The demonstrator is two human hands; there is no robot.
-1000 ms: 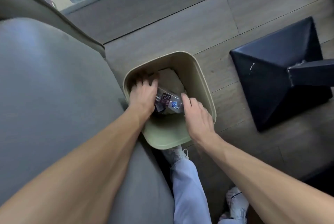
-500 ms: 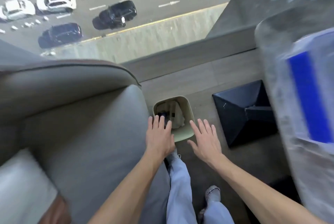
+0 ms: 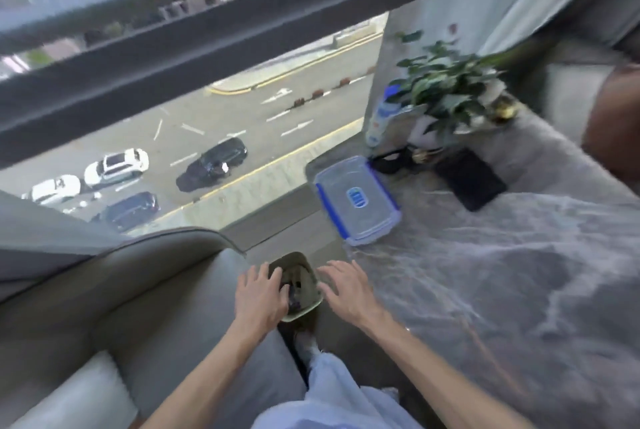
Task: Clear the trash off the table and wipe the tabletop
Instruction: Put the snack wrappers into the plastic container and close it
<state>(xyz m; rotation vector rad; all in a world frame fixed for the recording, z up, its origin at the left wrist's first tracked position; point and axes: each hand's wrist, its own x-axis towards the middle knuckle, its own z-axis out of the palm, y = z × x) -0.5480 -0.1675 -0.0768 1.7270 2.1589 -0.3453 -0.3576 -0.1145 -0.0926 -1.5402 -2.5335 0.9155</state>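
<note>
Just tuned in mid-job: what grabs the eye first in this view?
The left hand and right hand, both open, hover over a bin on the floor between sofa and table. On the table a clear box with blue clips lies by the window, a plant beyond it. Outside, cars sit far below.

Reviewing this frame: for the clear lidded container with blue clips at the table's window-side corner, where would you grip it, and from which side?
Probably across its two long sides, over the blue clips, coming down from above with the right hand. The container lies flat, lid up, by the table edge, and both long sides look free.
</note>
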